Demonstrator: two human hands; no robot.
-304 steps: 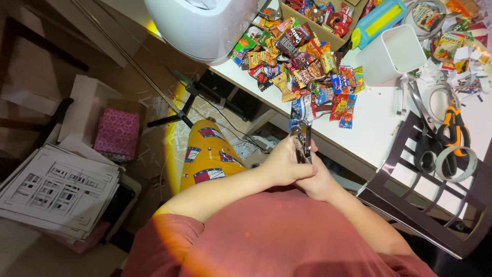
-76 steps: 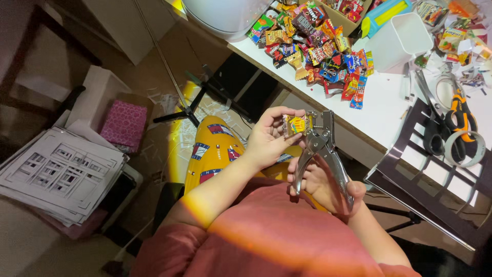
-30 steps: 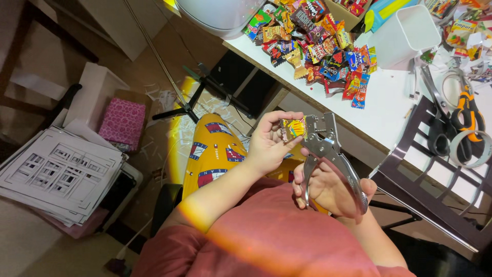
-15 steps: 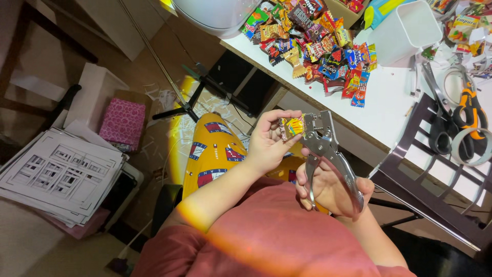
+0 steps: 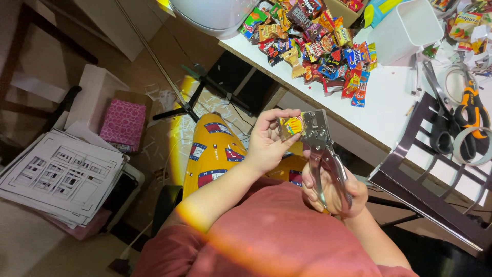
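Head view: the left hand (image 5: 266, 143) pinches a small yellow candy packet (image 5: 290, 125) and feeds its edge into the head of a metal hole punch (image 5: 322, 149), whose handles the right hand (image 5: 333, 192) grips closed around. A heap of candy packets (image 5: 312, 43) lies well apart on the white table (image 5: 389, 110), so by the look of it most packets remain unpunched.

Candy pile (image 5: 312, 43) on white table (image 5: 389, 110); scissors (image 5: 474, 110); papers (image 5: 56, 177); pink box (image 5: 123, 123).
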